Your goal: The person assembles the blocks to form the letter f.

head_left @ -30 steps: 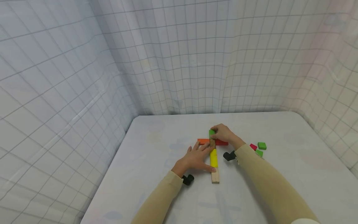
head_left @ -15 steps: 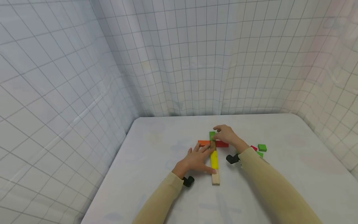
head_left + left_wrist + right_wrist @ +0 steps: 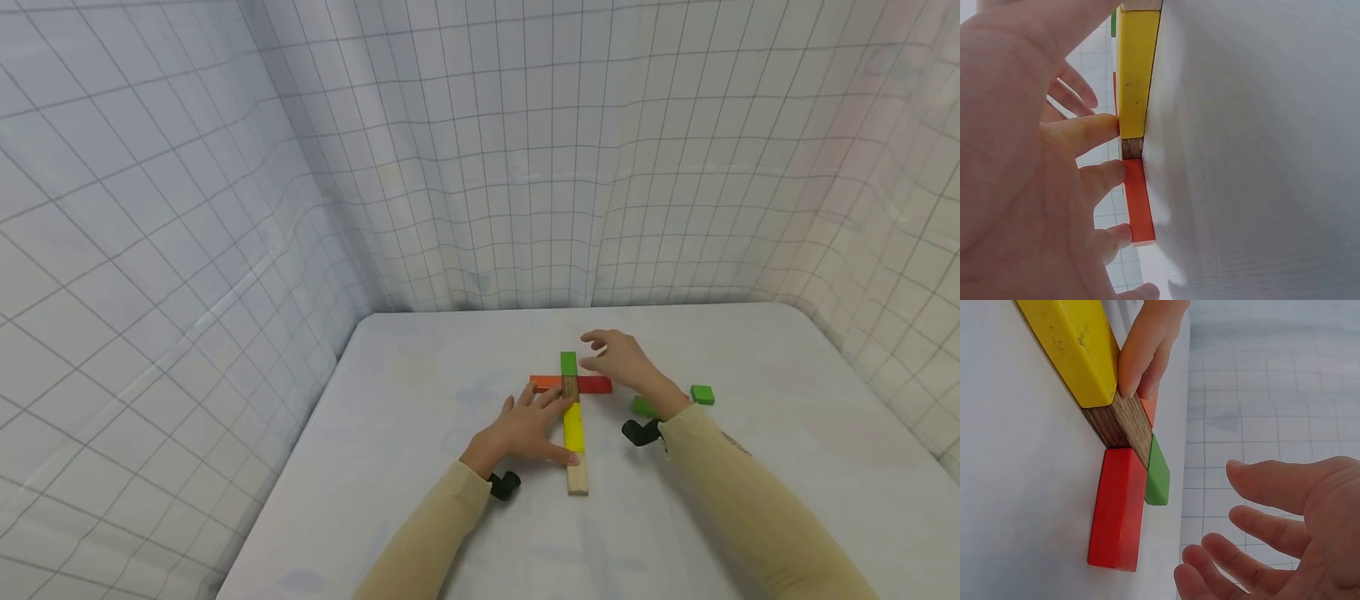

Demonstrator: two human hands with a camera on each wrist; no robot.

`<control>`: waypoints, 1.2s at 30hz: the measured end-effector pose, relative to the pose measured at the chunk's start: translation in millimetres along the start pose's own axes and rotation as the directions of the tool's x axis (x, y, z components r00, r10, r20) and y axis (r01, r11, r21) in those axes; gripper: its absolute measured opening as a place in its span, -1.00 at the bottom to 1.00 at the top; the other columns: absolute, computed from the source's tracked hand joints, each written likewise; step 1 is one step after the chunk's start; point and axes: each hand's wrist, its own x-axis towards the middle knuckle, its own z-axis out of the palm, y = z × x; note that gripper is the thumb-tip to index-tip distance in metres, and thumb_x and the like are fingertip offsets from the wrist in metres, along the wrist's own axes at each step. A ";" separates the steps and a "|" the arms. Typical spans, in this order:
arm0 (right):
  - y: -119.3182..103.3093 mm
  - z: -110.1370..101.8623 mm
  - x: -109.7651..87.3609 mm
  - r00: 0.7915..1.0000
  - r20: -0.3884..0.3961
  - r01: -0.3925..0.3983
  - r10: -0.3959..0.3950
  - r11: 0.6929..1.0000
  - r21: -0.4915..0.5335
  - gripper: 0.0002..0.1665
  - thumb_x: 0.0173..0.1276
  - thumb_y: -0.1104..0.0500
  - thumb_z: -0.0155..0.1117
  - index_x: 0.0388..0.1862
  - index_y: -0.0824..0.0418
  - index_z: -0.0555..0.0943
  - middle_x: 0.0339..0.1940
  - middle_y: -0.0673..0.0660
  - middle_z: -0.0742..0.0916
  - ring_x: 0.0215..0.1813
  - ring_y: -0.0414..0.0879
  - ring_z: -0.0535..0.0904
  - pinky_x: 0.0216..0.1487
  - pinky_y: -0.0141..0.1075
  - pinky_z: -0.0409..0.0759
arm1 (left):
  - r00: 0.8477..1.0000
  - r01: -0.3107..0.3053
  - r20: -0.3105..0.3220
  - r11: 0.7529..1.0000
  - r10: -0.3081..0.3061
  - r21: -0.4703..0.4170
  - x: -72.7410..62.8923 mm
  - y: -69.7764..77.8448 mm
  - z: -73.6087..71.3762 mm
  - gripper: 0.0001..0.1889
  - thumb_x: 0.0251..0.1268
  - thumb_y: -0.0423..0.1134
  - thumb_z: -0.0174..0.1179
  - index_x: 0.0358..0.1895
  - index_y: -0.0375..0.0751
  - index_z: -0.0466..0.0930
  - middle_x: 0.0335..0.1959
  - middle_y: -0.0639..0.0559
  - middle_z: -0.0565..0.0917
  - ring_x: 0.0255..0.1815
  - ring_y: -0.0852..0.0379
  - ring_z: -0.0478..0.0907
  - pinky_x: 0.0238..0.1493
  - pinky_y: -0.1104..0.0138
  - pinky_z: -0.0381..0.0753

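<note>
Green block (image 3: 569, 364) lies flat on the tabletop (image 3: 405, 400), against the far end of the brown block (image 3: 570, 388). The right hand (image 3: 621, 360), which pinched it one second earlier, is now released and just right of it, thumb and fingers parted. The left hand (image 3: 525, 427), fingers spread, touches the brown block and orange block (image 3: 546, 382).

My left hand (image 3: 523, 432) spread at the yellow block (image 3: 573, 428), thumb at the pale block (image 3: 577, 481). My right hand (image 3: 624, 364), fingers loosely bent, hovers just beside the far green block (image 3: 568, 364).
</note>
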 end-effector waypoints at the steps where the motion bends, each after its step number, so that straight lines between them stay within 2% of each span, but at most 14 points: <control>1: -0.8 -1.6 -1.9 1.000 -0.006 0.001 -0.001 1.000 0.003 -0.37 0.41 0.09 0.36 0.41 0.23 0.48 0.24 0.36 0.60 0.18 0.22 0.56 0.08 0.05 0.61 | 1.000 0.002 0.000 1.000 -0.002 -0.003 0.1 0.1 0.1 0.05 0.05 0.50 0.25 0.62 0.32 0.05 0.66 0.15 -0.09 0.63 -0.24 -0.31 0.45 -0.32 -0.18; 16: 4.3 -23.7 -37.6 0.994 -0.101 0.034 -0.029 0.998 0.052 -0.46 0.42 0.11 0.35 0.35 0.14 0.54 0.16 0.28 0.65 0.17 0.19 0.57 0.11 0.10 0.58 | 1.000 0.000 -0.005 1.000 0.000 -0.012 0.2 1.7 1.1 0.05 0.04 0.49 0.27 0.62 0.32 0.05 0.66 0.15 -0.07 0.63 -0.25 -0.29 0.46 -0.31 -0.17; 23: 14.5 -34.4 -51.0 0.991 -0.133 0.032 -0.029 0.999 0.023 -0.44 0.42 0.10 0.35 0.37 0.15 0.52 0.17 0.28 0.64 0.19 0.21 0.56 0.12 0.12 0.57 | 1.000 0.011 -0.004 1.000 -0.011 -0.006 0.2 2.5 -0.3 0.04 0.05 0.49 0.28 0.61 0.34 0.05 0.66 0.16 -0.09 0.63 -0.23 -0.31 0.47 -0.29 -0.19; 36: 34.9 -34.9 -72.9 0.990 -0.140 0.032 -0.030 0.999 0.014 -0.45 0.40 0.11 0.39 0.33 0.16 0.55 0.15 0.29 0.67 0.17 0.21 0.58 0.13 0.14 0.54 | 1.000 -0.005 -0.005 1.000 0.005 -0.003 -1.9 2.7 -1.5 0.03 0.08 0.45 0.29 0.62 0.30 0.05 0.66 0.13 -0.08 0.63 -0.24 -0.31 0.47 -0.29 -0.18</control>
